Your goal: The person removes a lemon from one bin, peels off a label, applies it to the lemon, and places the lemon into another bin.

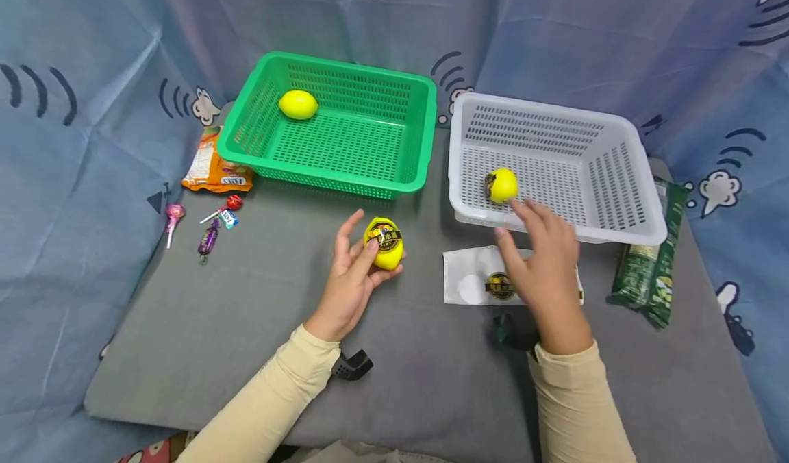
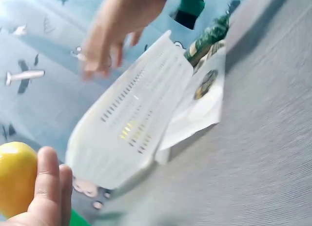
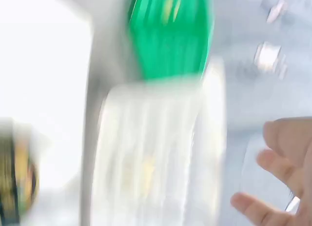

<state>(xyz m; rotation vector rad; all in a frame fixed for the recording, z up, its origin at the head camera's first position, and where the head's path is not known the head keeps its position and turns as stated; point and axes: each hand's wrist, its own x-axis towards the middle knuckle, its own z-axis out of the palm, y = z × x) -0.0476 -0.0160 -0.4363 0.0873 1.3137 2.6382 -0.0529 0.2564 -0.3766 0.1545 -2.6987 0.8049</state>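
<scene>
— How to treat the labelled lemon (image 1: 390, 257) in the left hand (image 1: 345, 278)?
— As probably light and firm, perhaps slick; best taken round the fat middle, clear of the pointed end
— Held where?
— Above the grey table (image 1: 216, 340), in front of the green basket (image 1: 320, 175); pinched, with thumb across the label (image 1: 387, 234)
— And with the right hand (image 1: 545, 271)?
— Loosely spread, gripping nothing visible; over the white paper (image 1: 465, 266), near the rim of the white basket (image 1: 616, 233)

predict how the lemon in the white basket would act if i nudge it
The lemon would probably roll, since its outline is rounded. It may be a bit slippery, as its skin looks smooth. It likely wouldn't get far, because raised walls of the white basket surround it.
</scene>
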